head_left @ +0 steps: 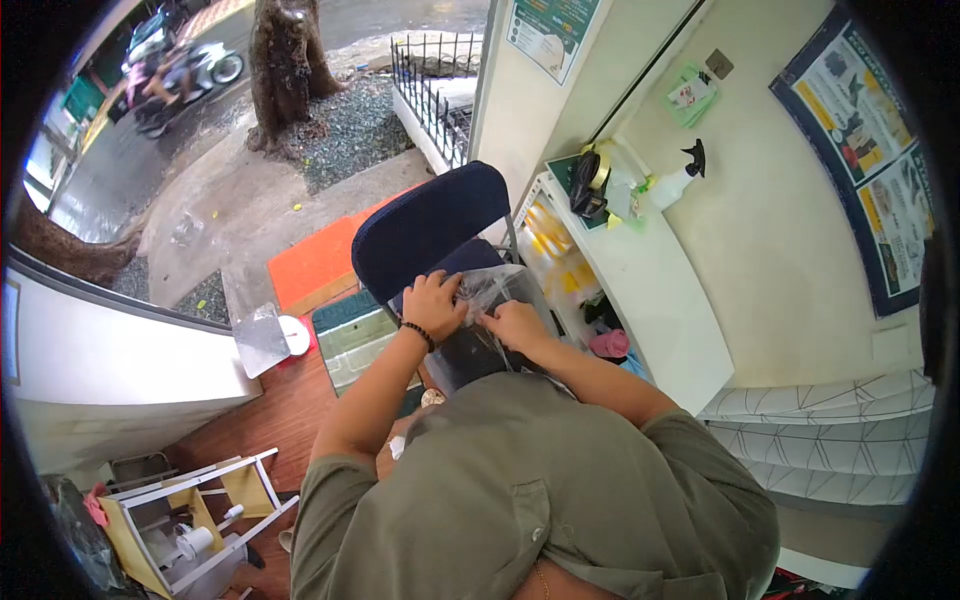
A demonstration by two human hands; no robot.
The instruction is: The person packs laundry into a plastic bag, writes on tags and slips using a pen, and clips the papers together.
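Observation:
A sheet or bag of clear plastic (490,284) lies bunched in front of my body, over something dark (462,360) whose kind I cannot make out. My left hand (435,305), with a dark beaded bracelet at the wrist, has its fingers bent down onto the plastic's left side. Close by on the right, my right hand (516,326) pinches the plastic, thumb and forefinger toward the left hand. Just beyond both hands stands a dark blue padded chair (432,228).
On the right, a white counter (655,290) bears a spray bottle (678,178) and a tape roll (600,170). Orange and green mats (352,312) lie on the floor ahead. At lower left is a white-framed rack (190,580). Outside, a motorcycle (215,68) passes a tree trunk (283,75).

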